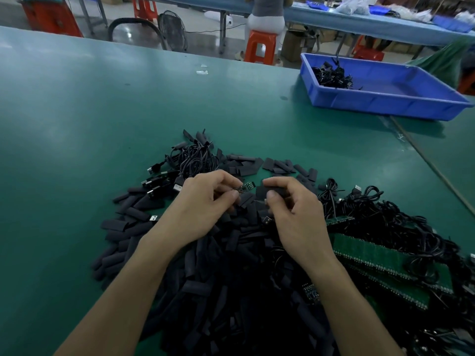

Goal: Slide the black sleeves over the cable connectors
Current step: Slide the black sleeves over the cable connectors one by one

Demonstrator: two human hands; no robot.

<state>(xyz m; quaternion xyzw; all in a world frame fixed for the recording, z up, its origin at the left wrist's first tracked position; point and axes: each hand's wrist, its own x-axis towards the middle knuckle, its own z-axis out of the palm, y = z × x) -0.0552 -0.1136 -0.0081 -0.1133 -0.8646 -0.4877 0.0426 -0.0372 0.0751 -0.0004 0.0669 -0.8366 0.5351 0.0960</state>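
Now our left hand (203, 201) pinches the connector (245, 188) over the pile, and our right hand (290, 204) grips a black sleeve (267, 191) just beside it. We should line up the sleeve's mouth squarely, then push gently.

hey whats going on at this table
A person is fitting sleeves onto cable ends. The left hand pinches a small circuit-board connector; the right hand pinches a black sleeve just beside it, not yet slid on. Loose sleeves and cables are heaped on the green table; a blue bin holds a few more.
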